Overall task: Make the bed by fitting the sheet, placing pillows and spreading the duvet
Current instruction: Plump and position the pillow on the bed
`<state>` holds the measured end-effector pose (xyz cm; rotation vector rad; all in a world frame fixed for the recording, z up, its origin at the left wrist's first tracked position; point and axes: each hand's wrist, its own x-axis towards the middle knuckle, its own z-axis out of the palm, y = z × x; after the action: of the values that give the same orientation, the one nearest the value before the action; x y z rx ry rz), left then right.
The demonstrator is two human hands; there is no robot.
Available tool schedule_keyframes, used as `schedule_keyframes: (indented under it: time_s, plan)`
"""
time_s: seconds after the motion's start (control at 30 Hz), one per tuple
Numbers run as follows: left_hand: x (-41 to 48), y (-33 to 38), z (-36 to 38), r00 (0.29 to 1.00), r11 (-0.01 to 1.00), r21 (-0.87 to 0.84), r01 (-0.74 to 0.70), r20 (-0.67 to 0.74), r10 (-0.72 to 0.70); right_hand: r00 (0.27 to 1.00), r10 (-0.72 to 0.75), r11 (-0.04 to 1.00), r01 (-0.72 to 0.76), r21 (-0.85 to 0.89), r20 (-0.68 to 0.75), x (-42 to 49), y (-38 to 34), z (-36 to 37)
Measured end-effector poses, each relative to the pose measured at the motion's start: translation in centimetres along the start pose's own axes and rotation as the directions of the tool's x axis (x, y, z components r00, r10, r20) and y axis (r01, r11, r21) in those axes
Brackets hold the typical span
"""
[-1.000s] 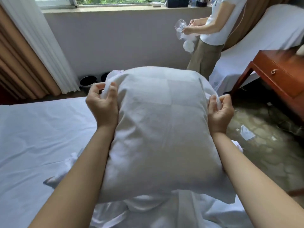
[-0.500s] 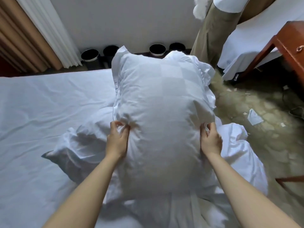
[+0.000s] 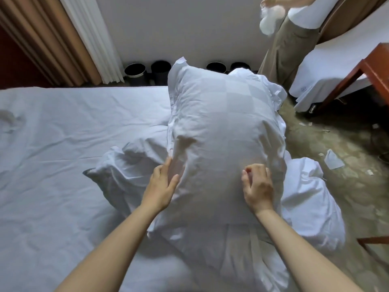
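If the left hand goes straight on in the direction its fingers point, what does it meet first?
Most likely the pillow: the left hand points away from the person along the pillow's left side, fingertips at its fabric. Depth is unclear, so it might only slide along it.

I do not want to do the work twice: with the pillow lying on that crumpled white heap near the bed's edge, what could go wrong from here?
1. The pillow rests on crumpled linen by the bed's right edge, so it may slide onto the floor, where paper scraps lie.
2. The left hand only touches the pillow's side, and the grip of the right hand is unclear. A slip may not be caught.
3. Pulling the linen out could shift the pillow.
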<state>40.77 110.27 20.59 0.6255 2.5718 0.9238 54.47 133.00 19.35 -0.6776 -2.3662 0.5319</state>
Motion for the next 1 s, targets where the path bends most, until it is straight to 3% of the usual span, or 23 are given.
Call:
schedule_keyframes:
  time_s: [0.17,0.33,0.4,0.53,0.63,1.0]
  plan:
    - [-4.7,-2.1,-2.6,0.973,0.987,0.147,-0.068,0.229,0.033,0.950,-0.186,0.975,0.210,-0.073,0.250,-3.3,-6.1,1.1]
    - [-8.5,-6.8,-7.0,0.963,0.980,0.199,0.006,0.262,-0.059,0.814,-0.252,0.941,0.333,-0.065,0.523,-5.8,-13.6,2.7]
    - [-10.3,-9.1,-9.2,0.955,0.969,0.242,0.047,0.272,-0.114,0.726,-0.199,0.951,0.306,-0.051,0.659,-6.9,-17.1,3.9]
    - [-15.1,-14.5,-13.9,0.919,0.939,0.322,0.123,0.320,-0.230,0.471,-0.157,0.943,0.331,-0.010,0.868,-10.3,-24.7,7.1]
    - [-19.4,-19.5,-17.9,0.871,0.920,0.315,0.234,0.353,-0.342,0.351,-0.166,0.922,0.386,0.019,0.922,-13.4,-31.0,9.7]
    - [-33.4,-35.5,-33.3,0.779,0.804,0.325,0.497,0.242,-0.579,0.126,-0.332,0.805,0.554,0.212,0.935,-23.2,-53.2,18.1]
